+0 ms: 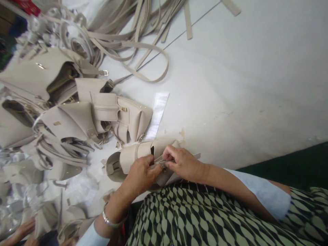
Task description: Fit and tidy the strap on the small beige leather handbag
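A beige handbag [135, 155] lies on its side at the table's near edge, its open end toward the left. My left hand [143, 174] rests over the bag, thumb and fingers closed on a narrow beige strap at its right part. Just to the right, my right hand [183, 162] pinches the same strap [196, 156], whose end sticks out past the knuckles. The fingertips of both hands almost meet. Whatever small fitting lies between them is mostly hidden.
Several beige bags [71, 119] with gold buckles are heaped at the left. Long loose straps [143, 46] lie at the back. A white strip [157, 114] sits behind my bag on the white table [243, 85]. Another person's hand [24, 230] shows at lower left.
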Demonstrator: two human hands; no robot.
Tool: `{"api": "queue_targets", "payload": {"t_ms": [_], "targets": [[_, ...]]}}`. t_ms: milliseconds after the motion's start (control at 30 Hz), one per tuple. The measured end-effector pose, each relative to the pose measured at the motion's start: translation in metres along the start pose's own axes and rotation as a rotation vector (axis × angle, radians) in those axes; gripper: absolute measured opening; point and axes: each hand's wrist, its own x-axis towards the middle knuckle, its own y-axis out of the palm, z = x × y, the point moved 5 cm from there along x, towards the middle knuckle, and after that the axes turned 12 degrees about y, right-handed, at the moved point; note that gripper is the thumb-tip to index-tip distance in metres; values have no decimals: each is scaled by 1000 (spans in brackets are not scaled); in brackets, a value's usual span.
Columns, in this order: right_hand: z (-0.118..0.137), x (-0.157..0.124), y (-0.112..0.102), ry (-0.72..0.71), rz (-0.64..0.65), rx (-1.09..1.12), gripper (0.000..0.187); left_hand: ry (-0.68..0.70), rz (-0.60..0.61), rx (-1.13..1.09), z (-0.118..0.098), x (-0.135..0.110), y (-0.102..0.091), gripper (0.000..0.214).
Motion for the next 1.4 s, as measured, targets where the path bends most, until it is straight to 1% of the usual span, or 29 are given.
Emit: {"api": "queue_targets", "payload": {"t_ms": [67, 167, 267, 367, 433, 500, 600, 667, 833, 1033, 1133, 1233, 1300, 1400], "targets": [[0, 0, 3, -44, 5, 37, 22, -16, -30, 33, 2, -1, 2, 20], [-1, -1, 6, -98, -20, 16, 21, -31, -71, 31, 4, 0, 5, 18], [-2, -1, 6, -114, -53, -19, 20, -29, -114, -113, 7, 2, 9, 19], [-7, 4, 5, -59, -53, 30, 20, -19, -143, -277, 9, 4, 12, 22], [-9, 7, 5, -37, -28, 56, 21, -21, -135, -316, 11, 4, 14, 25], [-9, 9, 7, -33, -8, 47, 21, -30, -106, -310, 13, 4, 15, 27], [-10, 12, 8, -10, -16, 15, 22, -49, -72, -281, 16, 4, 16, 28], [-10, 13, 7, 4, -26, -9, 21, -65, -70, -259, 17, 5, 16, 28], [-9, 14, 7, -22, -31, -85, 19, -91, -49, -204, 14, 7, 15, 29], [-10, 12, 10, -8, -63, -190, 16, -50, -65, -107, 12, 9, 12, 20], [-10, 11, 13, -29, -75, -216, 15, -13, -43, -114, 12, 11, 14, 18], [-10, 10, 14, -61, -77, -210, 15, 13, -27, -73, 9, 11, 13, 14], [-11, 10, 14, -73, -68, -164, 15, 22, -34, -20, 7, 11, 11, 14], [-14, 12, 11, -54, -26, -42, 15, 60, -20, -74, 4, 10, 12, 18]]}}
